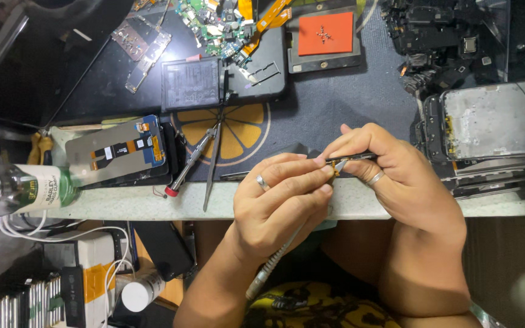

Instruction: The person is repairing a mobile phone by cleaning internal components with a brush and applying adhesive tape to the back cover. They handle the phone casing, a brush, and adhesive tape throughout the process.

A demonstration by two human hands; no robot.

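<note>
While both hands pinch a small dark part (350, 158), a capped bottle (19, 188) lies nearby.

Probably a phone repair workshop: opened phones (493, 121), circuit boards (211, 21), tweezers (212, 167)

A pale speckled table (141, 206) runs across the view, its front edge facing the viewer. Most of its top is covered by a dark work mat (347, 103) printed with an orange citrus-slice design (238, 130). An orange square pad (325, 33) in a dark frame sits near the far edge. The light is even and bright, with soft shadows. Below the table's edge, on the left, the space is dim and crowded: white cables (50, 234), a white box (92, 255), and a row of flat grey slabs stacked on edge (19, 300). On the right, the space below the table is dark brown and indistinct.
</note>
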